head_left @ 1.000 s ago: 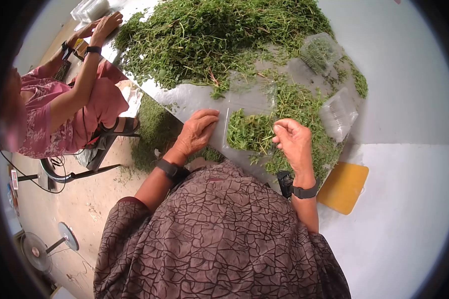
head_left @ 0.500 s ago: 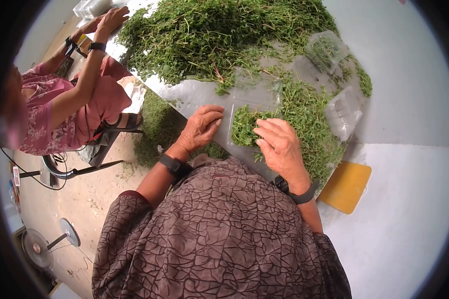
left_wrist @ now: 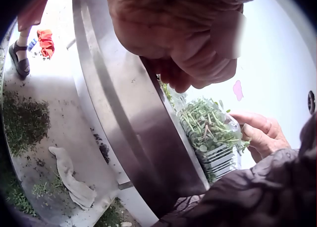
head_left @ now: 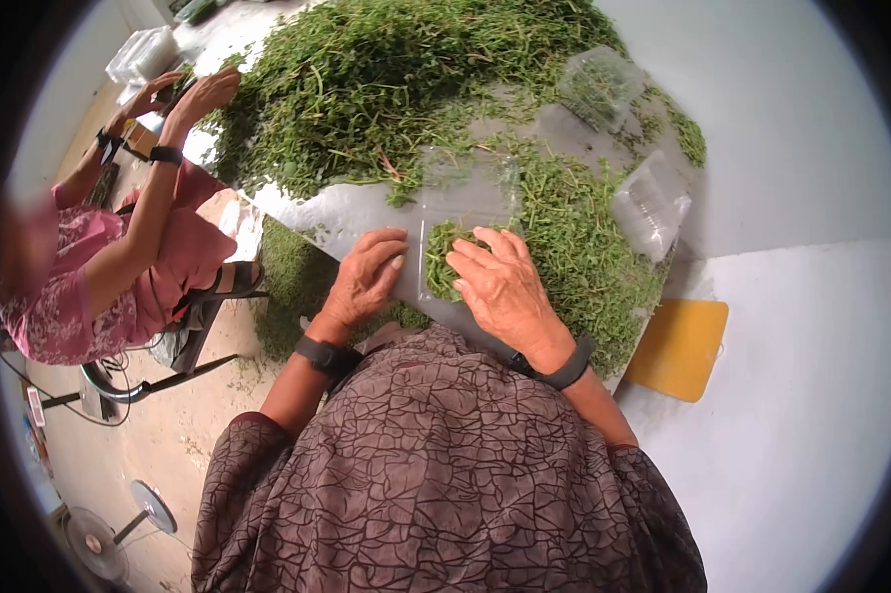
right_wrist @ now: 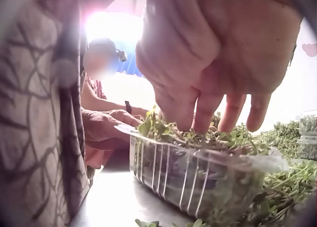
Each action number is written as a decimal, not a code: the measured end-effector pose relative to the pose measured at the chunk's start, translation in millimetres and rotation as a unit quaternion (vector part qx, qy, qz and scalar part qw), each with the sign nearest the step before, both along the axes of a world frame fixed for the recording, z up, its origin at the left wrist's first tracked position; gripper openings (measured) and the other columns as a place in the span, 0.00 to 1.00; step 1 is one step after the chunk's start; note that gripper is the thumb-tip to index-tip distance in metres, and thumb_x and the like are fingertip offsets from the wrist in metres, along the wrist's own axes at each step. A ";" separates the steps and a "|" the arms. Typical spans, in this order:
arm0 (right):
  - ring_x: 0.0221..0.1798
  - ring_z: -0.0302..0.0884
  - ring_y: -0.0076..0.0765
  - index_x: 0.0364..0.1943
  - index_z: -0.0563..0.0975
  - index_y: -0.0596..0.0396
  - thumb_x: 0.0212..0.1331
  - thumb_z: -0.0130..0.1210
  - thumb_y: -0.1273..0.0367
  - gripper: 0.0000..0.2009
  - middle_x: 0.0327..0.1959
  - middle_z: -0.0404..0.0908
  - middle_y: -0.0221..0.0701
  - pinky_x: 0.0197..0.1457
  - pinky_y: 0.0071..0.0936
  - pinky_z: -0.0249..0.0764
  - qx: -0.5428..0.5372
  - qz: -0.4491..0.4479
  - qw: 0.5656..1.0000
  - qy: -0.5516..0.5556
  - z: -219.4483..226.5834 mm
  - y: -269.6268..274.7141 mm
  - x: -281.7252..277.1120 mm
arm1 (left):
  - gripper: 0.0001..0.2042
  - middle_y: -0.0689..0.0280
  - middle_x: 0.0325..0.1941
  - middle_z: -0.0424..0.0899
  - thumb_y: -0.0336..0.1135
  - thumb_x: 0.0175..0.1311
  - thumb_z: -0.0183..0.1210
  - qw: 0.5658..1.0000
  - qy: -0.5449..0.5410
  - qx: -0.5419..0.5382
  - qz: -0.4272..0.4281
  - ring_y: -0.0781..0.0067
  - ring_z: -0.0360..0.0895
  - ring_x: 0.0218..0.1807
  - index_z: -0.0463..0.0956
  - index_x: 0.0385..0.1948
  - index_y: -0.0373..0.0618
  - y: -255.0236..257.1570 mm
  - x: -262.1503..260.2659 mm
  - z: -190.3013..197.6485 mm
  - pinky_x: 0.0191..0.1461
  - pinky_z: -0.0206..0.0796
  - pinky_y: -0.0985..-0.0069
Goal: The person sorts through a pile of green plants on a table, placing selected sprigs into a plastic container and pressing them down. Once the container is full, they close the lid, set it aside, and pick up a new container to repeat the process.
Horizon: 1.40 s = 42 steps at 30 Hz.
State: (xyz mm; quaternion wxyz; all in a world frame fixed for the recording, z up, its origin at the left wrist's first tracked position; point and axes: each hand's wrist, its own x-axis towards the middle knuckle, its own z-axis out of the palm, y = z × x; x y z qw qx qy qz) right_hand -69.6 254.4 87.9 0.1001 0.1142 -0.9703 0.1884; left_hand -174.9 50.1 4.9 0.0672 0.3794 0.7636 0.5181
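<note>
A clear plastic ribbed box (right_wrist: 171, 172), its lid folded back, stands near the table's front edge, filled with leafy green stems (head_left: 441, 267). Over it is my right hand (head_left: 513, 296), covering much of the greens in the head view. In the right wrist view its fairly straight fingers (right_wrist: 202, 113) point down and press on the greens. My left hand (head_left: 364, 279) rests at the left of the box, fingers loosely bent and holding nothing. The left wrist view shows it close over the metal table edge (left_wrist: 133, 113).
A large heap of greens (head_left: 386, 89) covers the back of the table; looser greens (head_left: 584, 247) lie right of the box. Two more clear plastic boxes, one nearer (head_left: 651, 206) and one farther (head_left: 601, 89), stand at right. Another person (head_left: 120, 247) sits at the left.
My right hand has moved left from beside the box, its fingers opening from a curled pose, and come down onto the greens. My left hand stays beside the box.
</note>
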 end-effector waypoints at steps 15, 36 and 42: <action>0.62 0.66 0.50 0.48 0.77 0.61 0.55 0.58 0.73 0.15 0.50 0.79 0.38 0.68 0.51 0.57 0.024 -0.025 0.999 0.041 -12.1 8.9 -8.8 | 0.23 0.55 0.65 0.67 0.37 0.56 0.61 0.942 0.235 -0.141 -0.194 0.51 0.64 0.66 0.72 0.54 0.41 21.5 18.2 41.2 0.72 0.53 0.54; 0.58 0.70 0.47 0.44 0.79 0.60 0.54 0.58 0.74 0.12 0.48 0.80 0.38 0.64 0.44 0.62 0.007 -0.046 0.996 0.073 -30.7 33.5 -35.2 | 0.22 0.51 0.64 0.67 0.37 0.59 0.57 0.943 0.247 -0.114 -0.193 0.49 0.63 0.67 0.71 0.54 0.37 31.5 19.9 42.0 0.73 0.52 0.55; 0.55 0.71 0.46 0.36 0.79 0.62 0.49 0.59 0.77 0.09 0.43 0.80 0.39 0.61 0.44 0.64 0.014 -0.046 0.996 0.077 -25.7 36.6 -39.6 | 0.22 0.50 0.62 0.69 0.37 0.58 0.59 0.942 0.259 -0.142 -0.162 0.51 0.63 0.66 0.71 0.53 0.36 35.6 22.8 41.9 0.74 0.50 0.58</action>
